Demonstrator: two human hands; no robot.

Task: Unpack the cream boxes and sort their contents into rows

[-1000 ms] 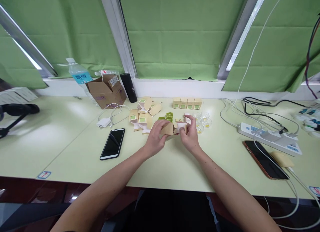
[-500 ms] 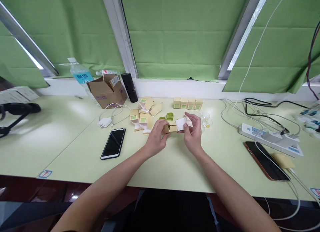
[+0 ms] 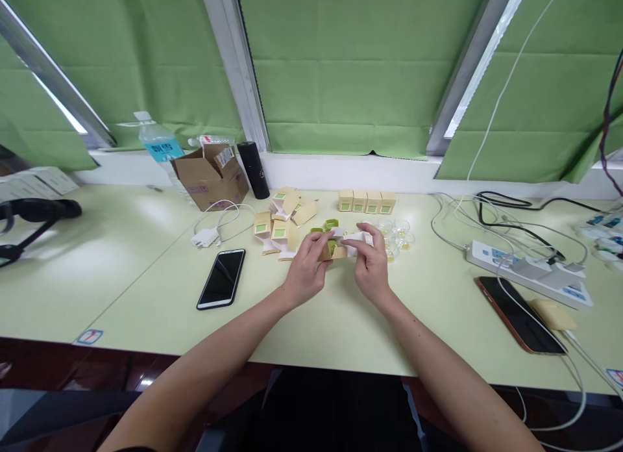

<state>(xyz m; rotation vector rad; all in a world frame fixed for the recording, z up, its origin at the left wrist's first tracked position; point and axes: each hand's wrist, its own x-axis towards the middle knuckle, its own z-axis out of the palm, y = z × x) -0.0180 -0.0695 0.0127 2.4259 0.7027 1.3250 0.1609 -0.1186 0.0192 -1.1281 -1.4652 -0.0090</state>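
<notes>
Between my hands is a small tan cardboard box [image 3: 339, 252], opened so that its white inner flaps show and something green is visible inside. My left hand [image 3: 306, 267] is closed around its left end. At the right end, the fingers of my right hand [image 3: 370, 267] grip the white flap area, one finger reaching toward the opening. Just behind the box lie small green pieces [image 3: 331, 224]. Several clear round plastic cups [image 3: 402, 231] sit to the right of my right hand. Left of my left hand, unfolded tan boxes [image 3: 280, 231] with green label squares lie in a pile.
Closed small boxes [image 3: 366, 202] stand in a row at the back. A phone [image 3: 222, 278], a charger [image 3: 205, 237], a brown carton [image 3: 211, 179] and a black flask [image 3: 253, 171] are on the left. To the right are a power strip [image 3: 528, 273], cables and another phone [image 3: 518, 314].
The white flap by my right hand has folded back, and the box opening now shows more of the green inside. My right fingers have shifted toward the opening.
</notes>
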